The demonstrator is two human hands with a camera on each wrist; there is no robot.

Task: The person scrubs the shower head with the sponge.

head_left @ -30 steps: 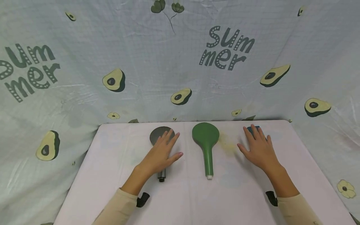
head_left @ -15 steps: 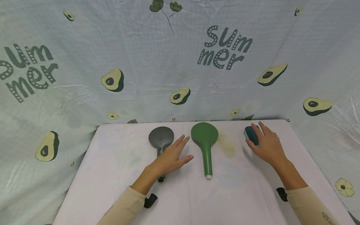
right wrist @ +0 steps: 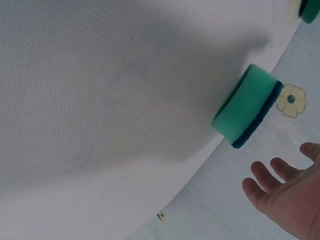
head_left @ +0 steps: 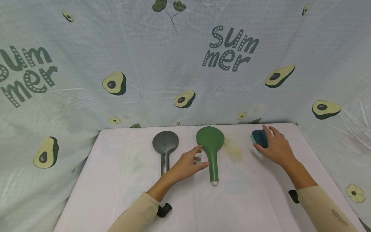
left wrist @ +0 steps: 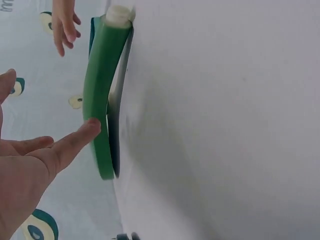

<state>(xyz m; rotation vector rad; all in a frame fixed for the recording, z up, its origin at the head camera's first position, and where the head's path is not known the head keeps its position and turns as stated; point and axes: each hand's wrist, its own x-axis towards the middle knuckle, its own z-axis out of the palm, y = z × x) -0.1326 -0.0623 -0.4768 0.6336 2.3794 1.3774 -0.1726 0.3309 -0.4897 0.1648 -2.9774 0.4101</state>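
A green shower head (head_left: 210, 138) with a pale threaded end lies in the middle of the white table, its handle toward me. To its left is a grey shower head (head_left: 165, 141), its lower handle hidden by my left forearm. My left hand (head_left: 185, 166) is just left of the green handle, fingers loosely bent and thumb out; whether it touches the handle I cannot tell. At the back right, a sponge (right wrist: 250, 105), light green with a dark scouring side, lies dark side up. Above its right side my right hand (head_left: 276, 146) hovers, fingers spread and curving, holding nothing.
The white table (head_left: 232, 209) ends against a hanging cloth (head_left: 150, 64) printed with avocados and lettering. A yellowish stain (head_left: 234, 153) marks the surface between the green shower head and the sponge. Both wrists carry small black cameras.
My left hand has moved right from over the grey shower head to beside the green one. The right hand has shifted right, uncovering more of the sponge, and its fingers are more bent.
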